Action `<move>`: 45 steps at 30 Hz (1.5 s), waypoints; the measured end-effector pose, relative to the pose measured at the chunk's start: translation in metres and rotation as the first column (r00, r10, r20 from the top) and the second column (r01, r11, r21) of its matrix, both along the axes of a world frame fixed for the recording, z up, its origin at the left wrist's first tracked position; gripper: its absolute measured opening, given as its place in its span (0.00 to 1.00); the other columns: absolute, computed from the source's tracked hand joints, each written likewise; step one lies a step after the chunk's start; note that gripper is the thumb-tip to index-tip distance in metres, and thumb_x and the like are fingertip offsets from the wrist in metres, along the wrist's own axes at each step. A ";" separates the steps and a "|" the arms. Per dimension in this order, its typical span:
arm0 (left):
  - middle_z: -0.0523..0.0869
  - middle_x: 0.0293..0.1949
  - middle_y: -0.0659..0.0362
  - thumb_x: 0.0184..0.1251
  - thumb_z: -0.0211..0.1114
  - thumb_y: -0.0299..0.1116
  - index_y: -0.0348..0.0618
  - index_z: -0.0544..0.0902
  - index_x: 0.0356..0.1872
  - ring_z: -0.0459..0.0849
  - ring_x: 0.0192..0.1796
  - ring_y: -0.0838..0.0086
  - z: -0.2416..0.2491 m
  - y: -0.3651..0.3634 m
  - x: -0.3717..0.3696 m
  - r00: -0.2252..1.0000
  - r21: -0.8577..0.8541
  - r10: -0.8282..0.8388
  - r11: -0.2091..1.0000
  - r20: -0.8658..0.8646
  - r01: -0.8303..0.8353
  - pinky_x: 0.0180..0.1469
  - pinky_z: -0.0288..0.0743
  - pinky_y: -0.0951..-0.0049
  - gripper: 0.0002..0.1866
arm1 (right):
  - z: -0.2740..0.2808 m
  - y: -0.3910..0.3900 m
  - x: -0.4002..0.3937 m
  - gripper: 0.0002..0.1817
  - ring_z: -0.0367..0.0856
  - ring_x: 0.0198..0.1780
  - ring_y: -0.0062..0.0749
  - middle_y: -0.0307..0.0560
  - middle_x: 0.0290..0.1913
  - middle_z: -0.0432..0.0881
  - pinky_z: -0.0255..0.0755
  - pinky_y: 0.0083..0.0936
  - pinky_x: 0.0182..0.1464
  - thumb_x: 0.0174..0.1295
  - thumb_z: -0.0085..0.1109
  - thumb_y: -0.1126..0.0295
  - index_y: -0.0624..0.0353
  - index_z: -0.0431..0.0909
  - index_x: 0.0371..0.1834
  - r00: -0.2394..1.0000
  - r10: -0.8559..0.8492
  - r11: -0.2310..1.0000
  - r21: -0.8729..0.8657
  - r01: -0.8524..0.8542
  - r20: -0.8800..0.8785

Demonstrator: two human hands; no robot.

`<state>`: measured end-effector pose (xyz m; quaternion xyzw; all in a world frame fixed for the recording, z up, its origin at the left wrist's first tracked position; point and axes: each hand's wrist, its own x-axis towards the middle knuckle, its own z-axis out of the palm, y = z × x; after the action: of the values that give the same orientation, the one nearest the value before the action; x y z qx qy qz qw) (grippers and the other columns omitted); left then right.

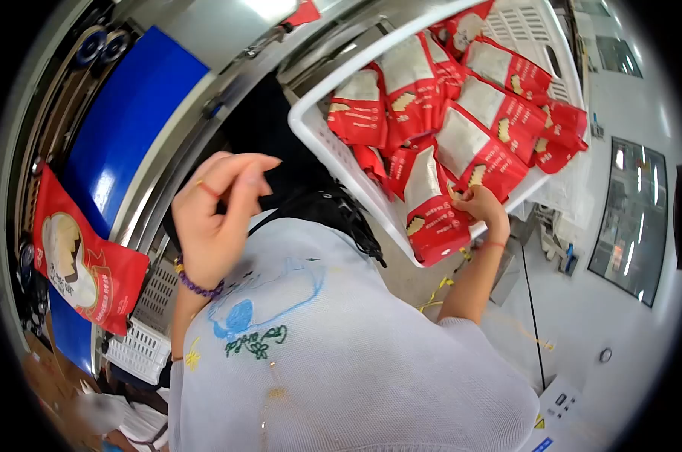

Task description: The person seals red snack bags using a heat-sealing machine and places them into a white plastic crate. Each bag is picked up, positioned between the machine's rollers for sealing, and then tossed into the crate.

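Observation:
My right hand (483, 205) is at the near side of a white plastic basket (311, 124), its thumb and fingers pinching the edge of a red and silver snack pouch (435, 222). That pouch leans at the basket's near corner, on top of others. Several like pouches (473, 139) with red printed ends fill the basket. My left hand (222, 207) hangs in the air in front of my chest, fingers loosely bent with nothing in them. Left of it, a larger red pouch (88, 256) with a white printed oval lies across the blue conveyor belt (134, 124).
A metal frame (179, 151) runs along the belt between it and me. Below lies another white basket (141, 350). Part of another person (122, 414) shows at the lower left. A grey wall with a window (631, 218) stands on the right.

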<state>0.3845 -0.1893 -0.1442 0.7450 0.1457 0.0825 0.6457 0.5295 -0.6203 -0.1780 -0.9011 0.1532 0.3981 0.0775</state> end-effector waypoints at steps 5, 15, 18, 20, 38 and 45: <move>0.79 0.30 0.62 0.64 0.64 0.25 0.43 0.84 0.45 0.78 0.31 0.81 -0.010 0.006 -0.002 0.998 0.159 -0.018 0.987 0.053 0.010 0.32 0.70 0.83 0.09 | 0.037 0.085 0.006 0.10 0.64 0.17 0.14 0.32 0.21 0.67 0.77 0.18 0.22 0.60 0.58 0.77 0.56 0.64 0.33 0.960 -0.280 0.532 0.833 0.153 0.003; 0.82 0.37 0.62 0.66 0.62 0.26 0.41 0.83 0.47 0.80 0.39 0.80 -0.032 0.011 -0.035 0.998 0.006 -0.042 0.999 -0.039 0.043 0.44 0.74 0.79 0.10 | -0.014 0.078 0.021 0.26 0.72 0.63 0.38 0.42 0.60 0.76 0.66 0.29 0.62 0.46 0.64 0.84 0.52 0.81 0.51 0.355 0.910 0.334 0.132 -0.933 0.212; 0.82 0.39 0.61 0.65 0.64 0.26 0.39 0.83 0.48 0.81 0.40 0.78 -0.034 0.016 -0.032 0.993 -0.036 -0.116 0.993 -0.032 0.115 0.46 0.75 0.78 0.11 | -0.012 0.084 0.027 0.16 0.79 0.52 0.32 0.44 0.49 0.83 0.61 0.32 0.68 0.49 0.68 0.79 0.58 0.83 0.44 0.708 0.652 0.567 0.444 -0.693 0.272; 0.82 0.43 0.59 0.62 0.67 0.26 0.39 0.82 0.50 0.83 0.45 0.76 -0.041 0.017 -0.027 0.988 -0.026 -0.136 0.990 0.070 0.138 0.51 0.76 0.76 0.14 | 0.005 0.103 0.039 0.08 0.81 0.47 0.27 0.44 0.43 0.85 0.61 0.33 0.68 0.55 0.64 0.79 0.63 0.83 0.38 0.774 0.504 0.611 0.475 -0.633 0.383; 0.82 0.51 0.57 0.60 0.71 0.24 0.38 0.71 0.54 0.82 0.52 0.78 -0.004 0.046 0.009 0.889 -0.450 0.249 0.891 0.385 -0.054 0.54 0.77 0.75 0.23 | 0.059 0.293 0.007 0.31 0.79 0.53 0.33 0.51 0.54 0.78 0.73 0.30 0.57 0.53 0.67 0.80 0.68 0.69 0.62 0.951 -0.215 0.016 0.974 -0.226 0.224; 0.85 0.45 0.60 0.58 0.72 0.25 0.37 0.76 0.51 0.83 0.46 0.81 -0.004 0.054 0.008 0.836 -0.452 0.382 0.872 0.393 -0.186 0.48 0.79 0.78 0.20 | 0.048 0.324 0.008 0.22 0.82 0.46 0.29 0.45 0.45 0.83 0.76 0.26 0.51 0.50 0.73 0.78 0.67 0.78 0.50 0.886 -0.075 0.108 0.887 -0.449 0.458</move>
<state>0.3927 -0.1357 -0.1479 0.5251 0.1095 0.3266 0.7782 0.5376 -0.2962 -0.1296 -0.6948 -0.2840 0.2155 0.6246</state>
